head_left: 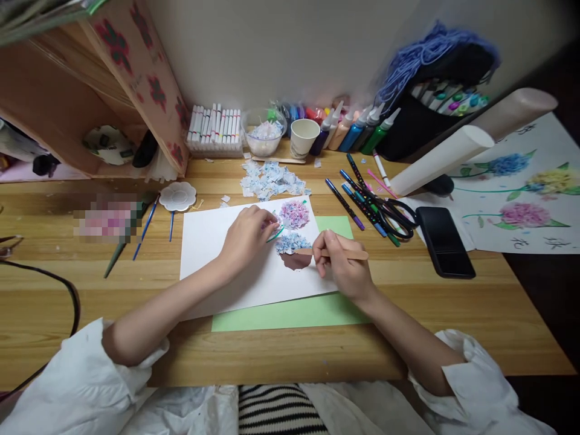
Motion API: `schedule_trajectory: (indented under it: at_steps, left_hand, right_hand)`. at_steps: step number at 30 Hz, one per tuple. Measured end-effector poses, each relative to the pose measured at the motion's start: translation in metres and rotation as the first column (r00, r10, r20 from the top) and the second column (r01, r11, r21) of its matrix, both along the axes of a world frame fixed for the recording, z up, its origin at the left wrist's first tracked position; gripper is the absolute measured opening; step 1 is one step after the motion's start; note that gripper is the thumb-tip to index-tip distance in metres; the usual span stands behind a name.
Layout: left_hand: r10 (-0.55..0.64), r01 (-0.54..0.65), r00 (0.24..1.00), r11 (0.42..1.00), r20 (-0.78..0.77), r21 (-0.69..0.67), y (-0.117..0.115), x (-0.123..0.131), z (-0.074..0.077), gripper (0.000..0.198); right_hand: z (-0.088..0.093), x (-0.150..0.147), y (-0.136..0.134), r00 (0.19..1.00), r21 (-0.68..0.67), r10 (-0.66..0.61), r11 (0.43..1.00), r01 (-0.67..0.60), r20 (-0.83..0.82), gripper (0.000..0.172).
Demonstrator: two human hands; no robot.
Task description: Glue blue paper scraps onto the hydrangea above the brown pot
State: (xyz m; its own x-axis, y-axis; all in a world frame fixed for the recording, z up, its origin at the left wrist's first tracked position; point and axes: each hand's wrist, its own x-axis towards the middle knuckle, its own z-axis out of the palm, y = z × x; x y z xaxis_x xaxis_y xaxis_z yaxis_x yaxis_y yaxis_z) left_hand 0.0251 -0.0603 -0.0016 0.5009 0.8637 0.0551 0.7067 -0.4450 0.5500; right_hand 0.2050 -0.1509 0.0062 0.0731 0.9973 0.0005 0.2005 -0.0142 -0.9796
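Note:
My right hand (342, 260) grips a wooden craft stick (357, 255), its tip at the lower edge of a blue paper-scrap flower (292, 243). Just below that flower lies a brown rounded patch (296, 261). My left hand (247, 232) rests on the white paper sheet (203, 241) with its fingertips drawn together beside the flowers; what they pinch, if anything, is hidden. A pink and purple flower (295, 214) sits above the blue one, and a green line shows near my left fingertips. Under the sheet is a light green paper (290, 314).
Torn blue paper scraps (272, 180) lie behind the sheet, near a paper cup (303, 136) and a plastic bowl (264, 133). Markers (347, 202), black scissors (396, 217) and a phone (446, 241) lie right. Paintbrushes (145, 226) and a white flower-shaped dish (177, 196) are left.

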Motion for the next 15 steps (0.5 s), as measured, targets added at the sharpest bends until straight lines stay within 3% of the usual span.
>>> schedule_trajectory:
  at_steps: [7,11,15]
  left_hand:
    - [-0.021,0.041,0.964,0.997,-0.265,0.069,0.013,0.031,-0.003,0.015]
    - [-0.017,0.038,0.961,0.997,-0.278,0.07,0.017,0.033,-0.005,0.01]
    - [-0.014,0.027,0.98,0.998,-0.2,0.064,0.015,0.024,0.003,0.01]
  right_hand:
    - [-0.009,0.01,-0.01,0.996,0.049,-0.077,0.996,0.079,-0.04,0.05]
    - [-0.012,0.014,-0.014,0.991,0.064,-0.108,0.992,0.113,-0.08,0.051]
    - [-0.014,0.02,-0.015,0.983,0.069,-0.137,0.987,0.146,-0.119,0.051]
